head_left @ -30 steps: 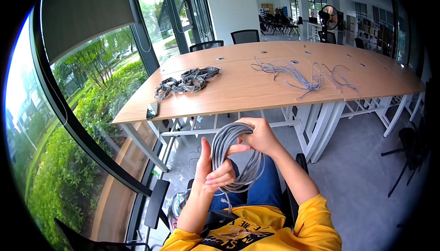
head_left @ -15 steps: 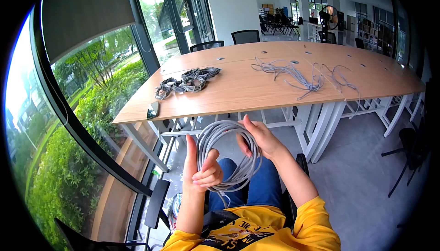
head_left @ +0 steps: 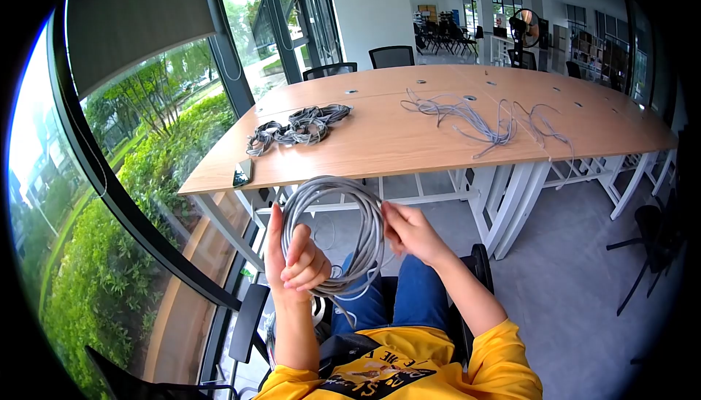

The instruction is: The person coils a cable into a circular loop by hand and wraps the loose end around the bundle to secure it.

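Observation:
A coil of grey cable (head_left: 374, 238) hangs upright in front of my lap, above my knees. My left hand (head_left: 301, 260) grips its lower left side, with the fingers curled through the loop and the thumb pointing up along the outside. At the coil's right edge, my right hand (head_left: 410, 232) has its fingers pinched together on the cable. Exactly which strand they hold is hard to make out. A loose tail of cable dangles below the coil.
On the wooden table (head_left: 409, 144) ahead lie bundled grey cables (head_left: 307, 128) at left, loose untied cables (head_left: 496, 135) at right, and a phone (head_left: 243, 173) by the near left edge. Chair armrests (head_left: 250, 320) flank me. Windows stand on the left.
The coil and my left hand have shifted left and slightly up. My right hand has gone from around the coil's upper right to a pinch at its right edge.

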The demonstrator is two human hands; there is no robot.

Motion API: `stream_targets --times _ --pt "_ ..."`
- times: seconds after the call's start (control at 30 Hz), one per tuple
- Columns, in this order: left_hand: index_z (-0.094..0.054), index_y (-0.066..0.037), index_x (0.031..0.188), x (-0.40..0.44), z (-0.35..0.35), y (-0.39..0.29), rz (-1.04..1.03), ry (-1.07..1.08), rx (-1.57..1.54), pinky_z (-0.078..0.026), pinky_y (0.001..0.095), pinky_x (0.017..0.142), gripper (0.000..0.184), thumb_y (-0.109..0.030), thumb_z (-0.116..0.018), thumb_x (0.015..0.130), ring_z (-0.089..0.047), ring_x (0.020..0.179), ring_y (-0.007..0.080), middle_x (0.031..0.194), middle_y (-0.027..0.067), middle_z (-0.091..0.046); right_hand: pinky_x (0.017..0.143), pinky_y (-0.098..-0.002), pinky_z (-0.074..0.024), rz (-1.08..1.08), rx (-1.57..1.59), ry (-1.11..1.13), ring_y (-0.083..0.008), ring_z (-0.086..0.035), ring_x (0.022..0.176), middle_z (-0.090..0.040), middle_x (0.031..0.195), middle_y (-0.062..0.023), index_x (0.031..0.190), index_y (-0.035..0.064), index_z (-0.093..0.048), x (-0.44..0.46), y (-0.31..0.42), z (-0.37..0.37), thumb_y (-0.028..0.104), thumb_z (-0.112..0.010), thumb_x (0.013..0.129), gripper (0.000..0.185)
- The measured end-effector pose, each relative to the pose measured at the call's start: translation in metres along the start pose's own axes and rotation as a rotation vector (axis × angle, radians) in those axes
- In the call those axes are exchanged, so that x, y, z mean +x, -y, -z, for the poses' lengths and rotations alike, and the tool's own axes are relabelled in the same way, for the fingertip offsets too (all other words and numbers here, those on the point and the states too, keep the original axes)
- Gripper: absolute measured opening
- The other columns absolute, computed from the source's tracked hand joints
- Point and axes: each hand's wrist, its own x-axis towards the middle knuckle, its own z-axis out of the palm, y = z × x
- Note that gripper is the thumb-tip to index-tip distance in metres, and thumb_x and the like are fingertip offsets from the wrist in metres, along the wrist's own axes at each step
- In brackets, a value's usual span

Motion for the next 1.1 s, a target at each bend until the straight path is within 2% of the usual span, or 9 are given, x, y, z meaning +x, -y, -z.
stream_targets --times 0.03,0.27,0.47,0.67,0.8,0.87,0.97,1.07,1.1 --pt "-0.038 -0.003 0.057 0.000 0.000 0.001 0.021 0.028 -0.014 -0.022 0.0165 0.024 0.064 -0.052 -0.008 0.085 -0.026 0.022 0.0055 0.032 -0.0024 -0.027 0.035 -0.0204 -0.0291 -0.011 -0.004 -0.133 -0.0048 -0.032 0.036 -0.033 0.046 0.0033 0.069 0.0064 -0.044 0.002 0.010 -0.006 0.033 -0.039 0.088 0.033" --pt "-0.037 -0.005 0.058 0.001 -0.009 -0.001 -0.205 0.102 0.092 -0.023 0.0171 0.023 0.062 -0.054 -0.009 0.084 -0.028 0.022 0.0061 0.033 -0.0023 -0.028 0.043 -0.0217 -0.0394 -0.002 0.045 -0.028 -0.0049 -0.037 0.035 -0.036 0.042 0.0031 0.076 0.0006 -0.050 0.007 -0.020 -0.006 0.041 -0.036 0.087 0.044" --pt "-0.036 -0.007 0.058 0.004 -0.013 -0.007 -0.453 -0.007 0.295 -0.022 0.0171 0.023 0.057 -0.052 -0.013 0.085 -0.026 0.022 0.0065 0.032 -0.0022 -0.028 0.064 -0.0228 -0.0410 -0.021 0.034 0.206 -0.0113 -0.052 0.062 -0.049 0.060 -0.0032 0.079 0.0015 -0.048 0.002 -0.060 -0.015 0.037 -0.031 0.089 0.040" --pt "-0.034 -0.010 0.061 0.008 -0.013 -0.017 -0.816 -0.166 0.700 -0.021 0.0174 0.023 0.048 -0.047 -0.021 0.087 -0.026 0.022 0.0069 0.032 -0.0016 -0.029 0.060 -0.0246 -0.0412 -0.176 -0.495 0.389 -0.0116 -0.051 0.056 -0.049 0.058 -0.0032 0.084 0.0029 -0.048 -0.009 -0.072 -0.015 0.030 -0.034 0.089 0.030" --pt "-0.037 -0.012 0.059 0.002 -0.021 -0.034 -0.897 -0.242 0.690 -0.017 0.0171 0.024 0.051 -0.053 -0.021 0.084 -0.023 0.022 0.0053 0.033 -0.0029 -0.030 0.058 -0.0248 -0.0429 -0.355 0.061 0.409 -0.0072 -0.049 0.054 -0.051 0.060 -0.0007 0.088 0.0023 -0.048 -0.008 -0.079 -0.003 0.027 -0.036 0.089 0.027" --pt "-0.036 -0.012 0.058 0.002 -0.015 -0.034 -0.910 -0.289 0.746 -0.016 0.0176 0.024 0.051 -0.053 -0.022 0.084 -0.021 0.023 0.0055 0.034 -0.0029 -0.030 0.060 -0.0263 -0.0452 -0.403 -0.055 0.242 -0.0117 -0.053 0.054 -0.051 0.058 -0.0029 0.083 0.0012 -0.052 -0.009 -0.067 -0.004 0.026 -0.040 0.087 0.028" --pt "-0.034 -0.012 0.058 0.010 -0.006 -0.033 -0.912 -0.448 0.844 -0.014 0.0184 0.025 0.050 -0.054 -0.025 0.083 -0.018 0.025 0.0059 0.036 -0.0027 -0.028 0.051 -0.0309 -0.0452 0.495 -0.985 -0.060 -0.0233 -0.057 0.062 -0.046 0.058 -0.0101 0.071 0.0050 -0.058 -0.010 -0.037 -0.011 0.019 -0.048 0.081 0.019" --pt "-0.032 -0.012 0.057 0.017 0.004 -0.033 -0.836 -0.703 1.012 -0.013 0.0203 0.027 0.044 -0.047 -0.034 0.085 -0.018 0.028 0.0059 0.038 -0.0032 -0.023 0.049 -0.0316 -0.0448 0.419 -1.418 0.086 -0.0218 -0.057 0.063 -0.049 0.065 -0.0087 0.069 0.0072 -0.058 -0.018 0.005 -0.019 0.019 -0.052 0.078 0.016" --pt "-0.033 -0.012 0.057 0.021 0.006 -0.027 -0.815 -0.740 1.087 -0.014 0.0205 0.027 0.043 -0.044 -0.036 0.086 -0.020 0.029 0.0060 0.038 -0.0032 -0.024 0.049 -0.0288 -0.0463 0.556 -1.508 0.144 -0.0207 -0.056 0.065 -0.052 0.070 -0.0080 0.068 0.0052 -0.061 -0.020 0.010 -0.026 0.012 -0.055 0.064 0.010"
